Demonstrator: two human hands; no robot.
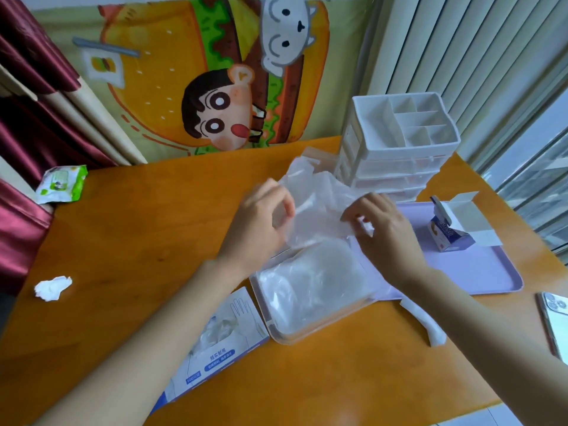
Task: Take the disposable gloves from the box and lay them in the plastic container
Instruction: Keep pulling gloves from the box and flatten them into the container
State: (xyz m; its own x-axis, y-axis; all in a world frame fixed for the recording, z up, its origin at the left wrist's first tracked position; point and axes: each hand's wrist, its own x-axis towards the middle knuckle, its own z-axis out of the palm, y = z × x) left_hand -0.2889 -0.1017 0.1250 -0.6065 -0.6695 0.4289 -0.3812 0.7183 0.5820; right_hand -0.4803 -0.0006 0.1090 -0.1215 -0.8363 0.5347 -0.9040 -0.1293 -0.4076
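A clear disposable glove (316, 198) hangs spread between my two hands, above the far end of the plastic container (278, 333). My left hand (261, 222) pinches its left edge and my right hand (384, 229) pinches its right edge. Inside the container lies a pile of clear gloves (316, 287). The glove box (221, 339), white and blue with a glove drawing, lies flat on the table at the container's left, partly under my left forearm, with more gloves showing through its opening.
A white drawer organiser (396, 149) stands behind the glove. A lilac tray (479, 272) at the right carries a small open carton (455, 226). A phone (556, 321), a crumpled tissue (52, 287), a wipes pack (61, 182) and a white wrapper (427, 324) lie on the orange table.
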